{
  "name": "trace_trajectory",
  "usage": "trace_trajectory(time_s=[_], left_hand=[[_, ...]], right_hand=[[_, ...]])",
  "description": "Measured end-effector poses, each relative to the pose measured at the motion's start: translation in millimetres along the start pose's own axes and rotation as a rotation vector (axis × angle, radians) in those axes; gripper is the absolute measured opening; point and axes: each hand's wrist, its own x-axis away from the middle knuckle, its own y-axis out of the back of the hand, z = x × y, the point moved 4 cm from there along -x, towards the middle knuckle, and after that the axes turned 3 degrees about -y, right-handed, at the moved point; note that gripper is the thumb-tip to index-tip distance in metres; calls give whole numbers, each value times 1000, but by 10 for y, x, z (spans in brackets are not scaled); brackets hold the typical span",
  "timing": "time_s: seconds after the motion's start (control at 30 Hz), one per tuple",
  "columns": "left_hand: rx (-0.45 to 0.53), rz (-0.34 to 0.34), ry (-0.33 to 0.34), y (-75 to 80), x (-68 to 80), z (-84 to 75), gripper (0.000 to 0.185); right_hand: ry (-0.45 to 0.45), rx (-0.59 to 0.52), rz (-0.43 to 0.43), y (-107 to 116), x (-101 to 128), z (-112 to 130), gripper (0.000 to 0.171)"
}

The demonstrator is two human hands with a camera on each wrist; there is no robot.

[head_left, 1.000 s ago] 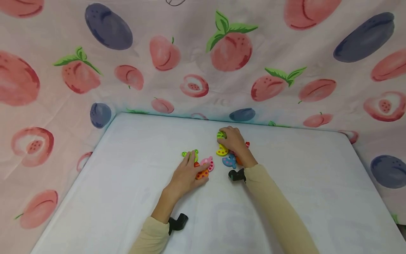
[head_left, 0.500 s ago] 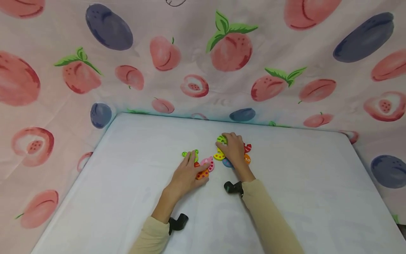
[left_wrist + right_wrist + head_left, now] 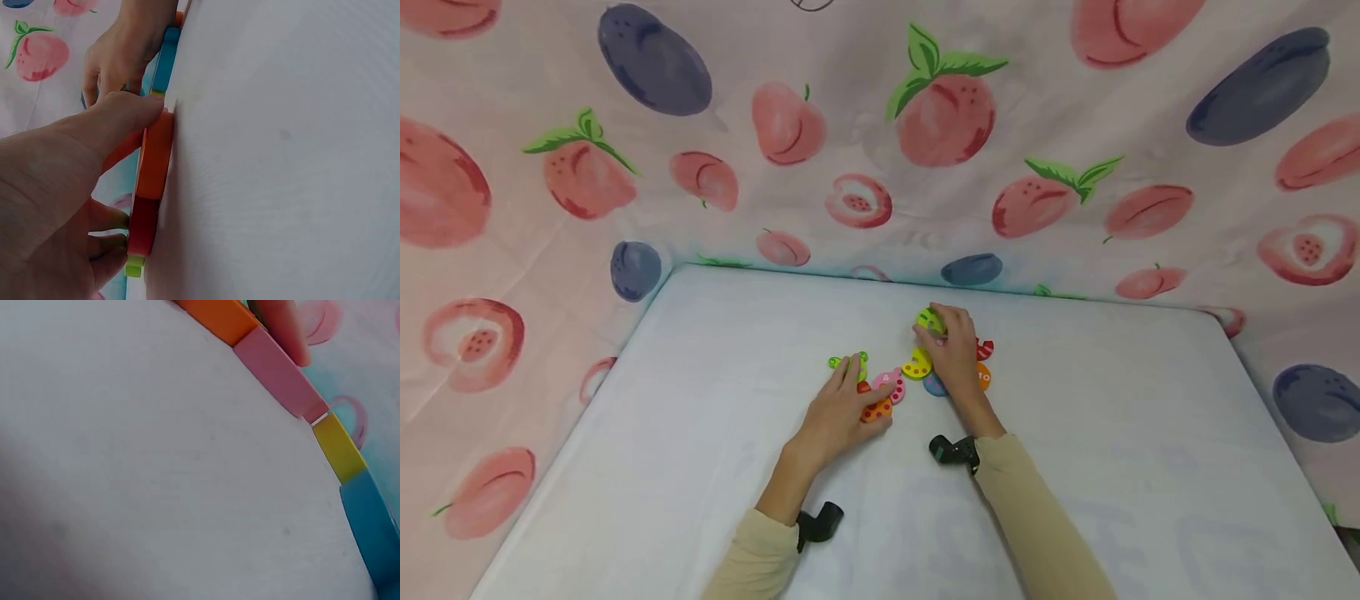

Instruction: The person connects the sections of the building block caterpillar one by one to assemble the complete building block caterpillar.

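- Puzzle pieces (image 3: 917,367), flat painted wooden shapes, lie in a loose chain mid-table on the white cloth (image 3: 700,467), all between my two hands.
- Nearest: my left hand (image 3: 842,408) rests fingers-flat on the orange dotted piece (image 3: 877,409); thumb pushes its edge, seen clearly in the left wrist view (image 3: 154,156). Fingers straight, pressing, nothing gripped.
- Under my fingertips a green piece (image 3: 848,362) peeks out; pink piece (image 3: 891,385) just beside the orange one, touching.
- Next out: yellow dotted piece (image 3: 917,365), then blue piece (image 3: 934,385) half under my right hand (image 3: 953,354). Right wrist view shows orange, pink, yellow, blue edges running in a line (image 3: 275,372), small gap between pink and yellow.
- Farthest: my right hand pinches a green round piece (image 3: 929,319) at the fingertips, lifted a bit I think; can't tell if it still touches the cloth.
- Red piece (image 3: 985,347) and another orange piece (image 3: 983,377) sit on the far side of that hand.
- Risks, my guess: palm drags the blue piece and breaks the chain; left thumb push buckles the joints; pinched green piece slips, it's thin.
- Behind: fruit-print curtain (image 3: 880,125).
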Motion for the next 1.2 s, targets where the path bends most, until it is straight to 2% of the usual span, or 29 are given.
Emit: trace_trajectory(time_s=[0.23, 0.4, 0.57, 0.8, 0.97, 1.2], left_hand=[[26, 98, -6, 8, 33, 6, 53], [66, 153, -60, 34, 60, -52, 50], [22, 147, -137, 62, 69, -157, 39], [-120, 121, -144, 38, 50, -204, 41], [-112, 98, -120, 24, 40, -180, 43], [-100, 88, -124, 25, 38, -160, 40]], right_hand=[[80, -24, -85, 24, 45, 26, 47], [104, -23, -111, 51, 35, 50, 49], [105, -77, -138, 81, 28, 65, 51], [103, -80, -158, 60, 36, 25, 52], [49, -81, -131, 38, 34, 1, 50], [39, -111, -139, 47, 29, 19, 51]])
